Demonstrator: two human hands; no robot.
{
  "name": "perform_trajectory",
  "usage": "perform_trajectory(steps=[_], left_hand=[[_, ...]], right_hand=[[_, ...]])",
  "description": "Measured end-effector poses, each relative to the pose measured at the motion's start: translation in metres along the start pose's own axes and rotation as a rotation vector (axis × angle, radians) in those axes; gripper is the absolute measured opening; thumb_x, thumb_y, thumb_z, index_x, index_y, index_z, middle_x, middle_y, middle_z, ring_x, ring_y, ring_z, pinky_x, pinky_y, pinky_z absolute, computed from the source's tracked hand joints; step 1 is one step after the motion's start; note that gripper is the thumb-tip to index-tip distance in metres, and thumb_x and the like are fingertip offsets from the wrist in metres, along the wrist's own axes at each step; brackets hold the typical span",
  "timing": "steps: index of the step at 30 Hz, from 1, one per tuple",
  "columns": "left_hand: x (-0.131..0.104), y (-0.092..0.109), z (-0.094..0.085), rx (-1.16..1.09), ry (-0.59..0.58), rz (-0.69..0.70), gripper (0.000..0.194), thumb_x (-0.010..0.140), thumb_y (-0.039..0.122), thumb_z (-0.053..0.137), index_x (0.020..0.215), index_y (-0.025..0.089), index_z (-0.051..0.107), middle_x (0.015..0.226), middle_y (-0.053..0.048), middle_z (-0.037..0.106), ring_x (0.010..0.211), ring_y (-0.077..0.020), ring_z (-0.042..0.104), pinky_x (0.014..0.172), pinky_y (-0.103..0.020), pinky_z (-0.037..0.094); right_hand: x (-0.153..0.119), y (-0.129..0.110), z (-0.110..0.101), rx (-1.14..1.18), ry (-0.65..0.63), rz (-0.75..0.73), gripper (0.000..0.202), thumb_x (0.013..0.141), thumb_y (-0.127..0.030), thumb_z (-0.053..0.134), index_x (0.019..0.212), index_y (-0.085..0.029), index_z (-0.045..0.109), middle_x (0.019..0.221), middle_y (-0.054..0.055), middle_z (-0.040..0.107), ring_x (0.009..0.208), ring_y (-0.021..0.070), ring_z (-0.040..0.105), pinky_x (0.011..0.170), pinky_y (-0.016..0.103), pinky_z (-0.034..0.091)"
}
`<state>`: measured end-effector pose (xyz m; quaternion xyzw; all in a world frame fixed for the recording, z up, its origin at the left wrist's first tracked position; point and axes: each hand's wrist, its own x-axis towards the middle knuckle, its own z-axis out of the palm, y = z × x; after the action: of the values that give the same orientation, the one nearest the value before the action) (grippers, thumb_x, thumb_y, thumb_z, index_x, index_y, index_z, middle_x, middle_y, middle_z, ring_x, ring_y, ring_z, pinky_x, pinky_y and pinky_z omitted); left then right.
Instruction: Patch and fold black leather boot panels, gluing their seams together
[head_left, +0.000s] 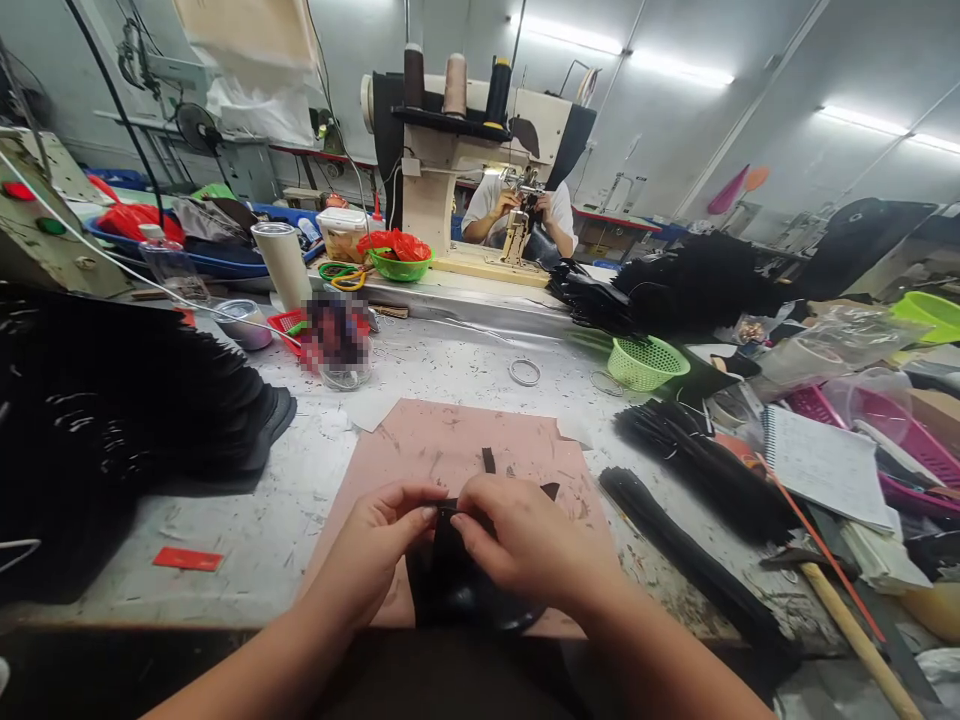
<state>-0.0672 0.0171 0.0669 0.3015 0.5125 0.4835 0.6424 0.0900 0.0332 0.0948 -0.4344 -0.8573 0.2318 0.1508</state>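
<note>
1. The step in hand, as I judge it, is handwork on the edge of a black piece [459, 600], which is located over the near part of the pink board [457, 425].
2. The left hand [386, 525] has thumb and finger together, clamped on this edge. The right hand [521, 530] is just beside it, with thumb and bent fingers also pinching the edge. Both are above the near half of the pink board.
3. For the next move, I think it is necessary to keep the edge steady with one hand and to press or shift along it with the other.
4. The right hand hides a part of the piece. A dark pointed tip [551, 491] shows beyond it; I cannot tell whether it belongs to the same piece.
5. A short black strip [489, 460] lies on the pink board, just beyond the hands, and could disturb a forward movement.
6. Left of the pink board are a red piece [187, 559] and a tall black stack [165, 400]. Right of it are long dark strips [675, 530] and, farther, a hammer [845, 620]; these limit the side room.
7. Beyond the pink board are a metal ring [524, 372] and a sewing machine [425, 190].
</note>
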Motion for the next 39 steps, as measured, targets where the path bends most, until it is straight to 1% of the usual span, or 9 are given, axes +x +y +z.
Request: perform_trajectory(steps=[3,6,12,19,23,28,31,35,39], left_hand=[[-0.0013,-0.0004,-0.0028,0.050,-0.007,0.014,0.020,0.051,0.021,0.071,0.071,0.016,0.070,0.075,-0.004,0.068,0.070,-0.0156,0.059,0.060,-0.023,0.048],[-0.0016,-0.0006,-0.0055,0.103,-0.040,0.032,0.018,0.056,0.022,0.068,0.074,0.017,0.070,0.078,-0.003,0.069,0.074,-0.0164,0.060,0.063,-0.024,0.050],[-0.0018,0.0001,-0.0053,0.152,-0.056,0.035,0.020,0.057,0.023,0.067,0.075,0.017,0.070,0.078,-0.004,0.069,0.073,-0.0171,0.061,0.064,-0.026,0.051],[-0.0031,0.0008,-0.0041,0.176,-0.050,0.043,0.018,0.058,0.023,0.066,0.075,0.017,0.071,0.079,-0.004,0.070,0.073,-0.0166,0.061,0.063,-0.024,0.051],[-0.0033,0.0000,-0.0066,0.200,-0.075,0.061,0.017,0.061,0.022,0.065,0.077,0.018,0.070,0.080,-0.002,0.070,0.074,-0.0159,0.062,0.063,-0.022,0.051],[-0.0045,-0.0005,-0.0079,0.256,-0.122,0.134,0.019,0.061,0.019,0.066,0.080,0.020,0.070,0.082,-0.001,0.071,0.081,-0.0161,0.063,0.072,-0.022,0.051],[-0.0052,-0.0003,-0.0049,0.293,-0.108,0.165,0.018,0.061,0.021,0.067,0.079,0.019,0.069,0.080,-0.001,0.072,0.080,-0.0169,0.064,0.076,-0.024,0.051],[-0.0049,-0.0025,-0.0011,0.289,-0.058,0.191,0.015,0.061,0.022,0.068,0.075,0.018,0.069,0.078,-0.002,0.072,0.078,-0.0188,0.065,0.075,-0.028,0.053],[-0.0065,-0.0067,-0.0005,0.251,-0.028,0.206,0.012,0.061,0.022,0.069,0.074,0.019,0.069,0.076,-0.002,0.072,0.077,-0.0190,0.065,0.074,-0.028,0.053]], right_hand=[[-0.0008,0.0011,-0.0014,0.007,-0.012,-0.002,0.009,0.082,-0.021,0.049,0.079,-0.017,0.057,0.076,0.002,0.063,0.069,0.0140,0.055,0.062,0.024,0.038],[-0.0015,0.0020,-0.0021,0.005,-0.013,-0.006,0.010,0.083,-0.021,0.049,0.078,-0.018,0.057,0.076,0.002,0.063,0.070,0.0140,0.056,0.063,0.024,0.038],[-0.0029,0.0019,-0.0015,-0.003,0.003,-0.012,0.011,0.083,-0.021,0.049,0.077,-0.018,0.057,0.072,0.001,0.063,0.067,0.0134,0.055,0.061,0.023,0.037],[-0.0030,-0.0004,-0.0047,-0.007,-0.009,-0.001,0.010,0.082,-0.020,0.049,0.077,-0.017,0.057,0.072,0.001,0.062,0.066,0.0127,0.054,0.060,0.023,0.037],[-0.0040,-0.0002,-0.0043,-0.018,-0.008,-0.008,0.011,0.082,-0.021,0.048,0.077,-0.017,0.057,0.073,0.001,0.062,0.066,0.0127,0.054,0.060,0.023,0.036],[-0.0042,-0.0001,-0.0054,-0.047,-0.008,-0.014,0.011,0.082,-0.021,0.048,0.077,-0.017,0.057,0.072,0.001,0.062,0.065,0.0129,0.054,0.059,0.024,0.035],[-0.0040,-0.0009,-0.0069,-0.072,-0.016,-0.025,0.011,0.083,-0.021,0.048,0.078,-0.017,0.057,0.073,0.001,0.062,0.066,0.0132,0.054,0.060,0.024,0.035],[-0.0057,-0.0020,-0.0075,-0.128,-0.016,-0.023,0.013,0.084,-0.022,0.047,0.079,-0.017,0.058,0.074,0.002,0.062,0.067,0.0139,0.053,0.061,0.025,0.033],[-0.0089,-0.0019,-0.0083,-0.192,0.030,-0.036,0.014,0.082,-0.025,0.050,0.073,-0.016,0.056,0.071,0.002,0.060,0.066,0.0147,0.051,0.072,0.030,0.032]])
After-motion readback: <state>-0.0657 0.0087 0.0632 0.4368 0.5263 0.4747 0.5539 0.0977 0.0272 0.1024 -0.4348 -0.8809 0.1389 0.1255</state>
